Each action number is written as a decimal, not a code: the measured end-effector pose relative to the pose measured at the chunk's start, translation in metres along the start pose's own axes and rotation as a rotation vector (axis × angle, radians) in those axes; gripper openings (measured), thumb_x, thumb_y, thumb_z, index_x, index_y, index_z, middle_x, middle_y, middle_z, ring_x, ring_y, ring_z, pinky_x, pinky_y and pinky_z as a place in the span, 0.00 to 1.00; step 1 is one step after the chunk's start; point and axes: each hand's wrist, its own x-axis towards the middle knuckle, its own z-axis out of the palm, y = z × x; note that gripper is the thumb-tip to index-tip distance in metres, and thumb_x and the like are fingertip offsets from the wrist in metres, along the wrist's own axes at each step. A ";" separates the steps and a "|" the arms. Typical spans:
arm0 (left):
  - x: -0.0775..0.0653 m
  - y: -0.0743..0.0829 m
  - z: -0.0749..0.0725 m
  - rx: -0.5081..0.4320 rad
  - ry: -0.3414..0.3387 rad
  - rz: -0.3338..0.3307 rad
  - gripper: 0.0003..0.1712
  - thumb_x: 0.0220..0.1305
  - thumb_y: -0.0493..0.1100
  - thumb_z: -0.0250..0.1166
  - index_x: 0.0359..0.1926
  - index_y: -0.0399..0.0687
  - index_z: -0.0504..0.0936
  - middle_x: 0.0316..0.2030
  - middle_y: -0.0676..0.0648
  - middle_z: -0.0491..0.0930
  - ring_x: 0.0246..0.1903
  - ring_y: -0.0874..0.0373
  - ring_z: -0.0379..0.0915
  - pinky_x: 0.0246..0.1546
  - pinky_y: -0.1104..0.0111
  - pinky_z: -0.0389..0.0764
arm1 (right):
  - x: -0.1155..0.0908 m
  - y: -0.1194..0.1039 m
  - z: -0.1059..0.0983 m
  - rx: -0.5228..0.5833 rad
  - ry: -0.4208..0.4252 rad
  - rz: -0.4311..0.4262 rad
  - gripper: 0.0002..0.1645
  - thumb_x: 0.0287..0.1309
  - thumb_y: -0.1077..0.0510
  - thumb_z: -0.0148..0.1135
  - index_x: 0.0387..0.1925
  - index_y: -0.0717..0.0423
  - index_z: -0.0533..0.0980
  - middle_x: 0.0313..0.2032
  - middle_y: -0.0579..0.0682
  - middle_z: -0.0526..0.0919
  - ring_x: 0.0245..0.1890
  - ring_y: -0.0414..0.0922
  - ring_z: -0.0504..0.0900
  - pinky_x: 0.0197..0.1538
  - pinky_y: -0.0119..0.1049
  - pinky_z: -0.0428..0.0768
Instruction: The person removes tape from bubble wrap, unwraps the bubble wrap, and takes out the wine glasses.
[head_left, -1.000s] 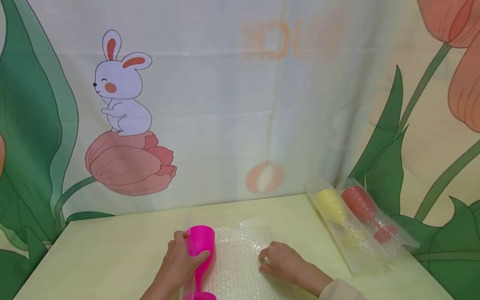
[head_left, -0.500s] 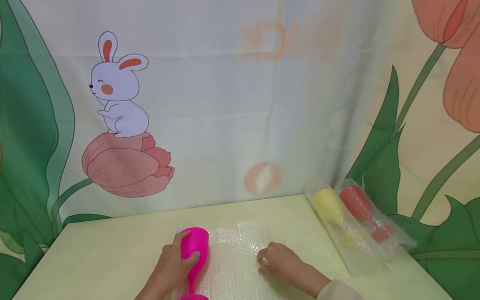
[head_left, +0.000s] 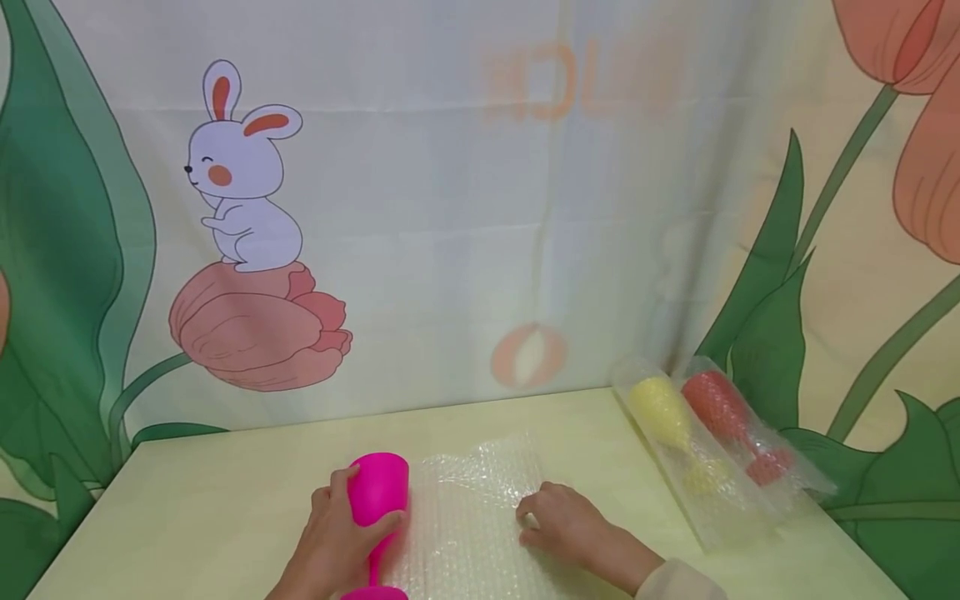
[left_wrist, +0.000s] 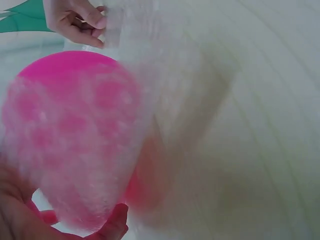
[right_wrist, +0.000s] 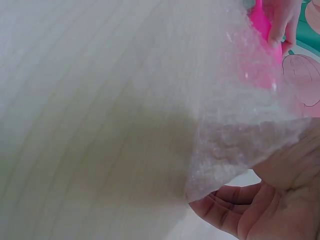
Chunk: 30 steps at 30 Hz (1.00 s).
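A bright pink goblet (head_left: 380,490) lies on its side at the left part of a clear bubble wrap sheet (head_left: 480,517), its bowl pointing away from me and its foot at the bottom edge of the head view. My left hand (head_left: 333,525) grips the bowl from the left, thumb across its near part. In the left wrist view, bubble wrap (left_wrist: 75,130) covers the goblet's side, and the bowl's rim end shows bare pink. My right hand (head_left: 566,527) pinches the right edge of the sheet, which lifts off the table there in the right wrist view.
Two bubble-wrapped goblets, a yellow one (head_left: 662,408) and a red one (head_left: 716,400), lie side by side at the table's back right. A curtain (head_left: 450,208) with a printed rabbit and tulips hangs behind the pale yellow table (head_left: 195,500).
My left hand and the pink goblet have shifted left over the bubble wrap. My right hand stays at the sheet's right edge.
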 end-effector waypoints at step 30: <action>0.006 0.011 -0.022 0.174 -0.090 -0.223 0.49 0.56 0.53 0.71 0.60 0.18 0.59 0.45 0.27 0.65 0.44 0.34 0.70 0.43 0.46 0.82 | -0.001 0.001 0.002 -0.014 -0.023 0.026 0.12 0.56 0.57 0.75 0.41 0.57 0.86 0.32 0.47 0.82 0.31 0.41 0.72 0.35 0.36 0.75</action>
